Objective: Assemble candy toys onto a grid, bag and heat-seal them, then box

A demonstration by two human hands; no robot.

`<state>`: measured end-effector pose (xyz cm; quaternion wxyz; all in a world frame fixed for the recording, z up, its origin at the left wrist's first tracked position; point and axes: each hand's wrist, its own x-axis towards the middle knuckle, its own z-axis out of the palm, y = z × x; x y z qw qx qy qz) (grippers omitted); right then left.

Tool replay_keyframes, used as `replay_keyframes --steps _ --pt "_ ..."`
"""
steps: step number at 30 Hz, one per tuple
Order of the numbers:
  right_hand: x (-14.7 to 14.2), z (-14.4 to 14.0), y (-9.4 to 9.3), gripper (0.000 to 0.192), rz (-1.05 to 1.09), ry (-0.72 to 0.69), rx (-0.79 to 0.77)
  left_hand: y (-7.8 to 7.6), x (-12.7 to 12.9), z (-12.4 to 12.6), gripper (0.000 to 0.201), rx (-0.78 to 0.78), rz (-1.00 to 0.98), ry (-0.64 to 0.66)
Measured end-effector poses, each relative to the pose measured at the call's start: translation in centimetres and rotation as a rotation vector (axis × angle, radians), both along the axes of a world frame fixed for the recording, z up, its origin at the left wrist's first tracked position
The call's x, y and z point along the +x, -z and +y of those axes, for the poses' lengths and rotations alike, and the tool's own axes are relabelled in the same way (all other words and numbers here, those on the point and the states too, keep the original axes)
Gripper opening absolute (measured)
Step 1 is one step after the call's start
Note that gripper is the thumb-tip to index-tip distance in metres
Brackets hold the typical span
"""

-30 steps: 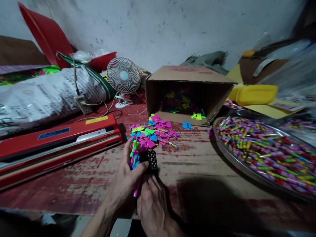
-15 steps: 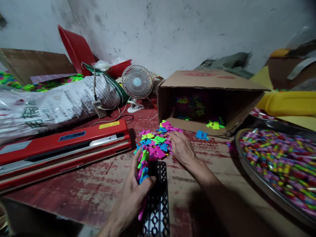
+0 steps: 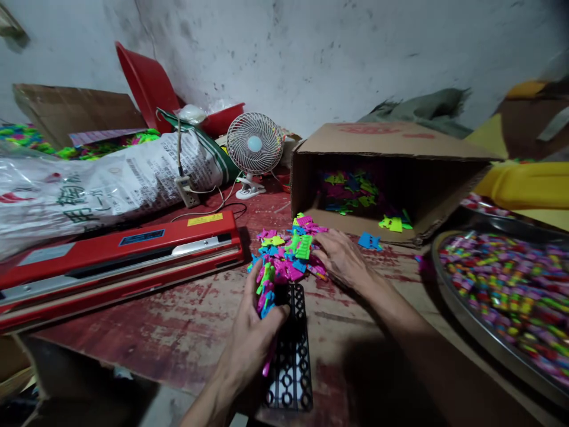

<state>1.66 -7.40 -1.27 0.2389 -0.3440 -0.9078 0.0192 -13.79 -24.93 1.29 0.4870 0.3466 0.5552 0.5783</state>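
Note:
My left hand [image 3: 255,332] is closed around a stack of small plastic pieces [image 3: 267,290] in green, pink and blue, held over a black perforated rack [image 3: 291,367]. Just beyond it lies a loose pile of flat neon plastic pieces [image 3: 284,267]. At the pile's right side, my right hand [image 3: 342,258] has its fingers curled in, and a green plastic piece [image 3: 303,247] stands tilted up at the fingertips. The fingertips' grip is partly hidden. A single blue piece [image 3: 370,241] lies on the table beyond my right hand.
A cardboard box [image 3: 391,142] on its side holds more pieces. A metal basin [image 3: 448,296] full of small colourful items stands at right. At left are a red bag sealer [image 3: 120,261], a white sack [image 3: 120,178] and a power socket [image 3: 190,193]. A small fan [image 3: 255,144] stands behind.
A green piece now stands tilted up by my right fingertips, and that hand has drawn slightly back from the pile. My left hand keeps its stack. The view has shifted a little.

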Motion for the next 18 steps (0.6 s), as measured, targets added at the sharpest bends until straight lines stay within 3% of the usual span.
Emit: replay_keyframes --steps 2,5,9,11,15,18 --pt "1.6 -3.1 0.1 0.019 0.117 0.049 -0.082 0.3 0.5 0.3 0.087 0.001 -0.014 -0.03" --pt "3.3 -8.2 1.7 0.016 0.33 0.128 -0.333 0.8 0.8 0.8 0.085 0.056 0.033 -0.042" --pt "3.5 -14.4 3.7 0.025 0.426 0.324 -0.649 1.1 0.6 0.9 0.081 0.135 0.149 -0.014" --pt "2.7 -16.6 4.0 0.025 0.368 0.336 -0.623 0.8 0.6 0.7 0.082 0.157 0.19 -0.024" --pt "0.8 -19.2 3.6 0.02 0.298 0.219 -0.43 -0.2 0.5 -0.3 0.086 0.148 0.17 0.006" --pt "0.3 -20.0 3.0 0.023 0.358 0.237 -0.455 0.0 0.0 -0.9 0.088 0.168 0.206 0.082"
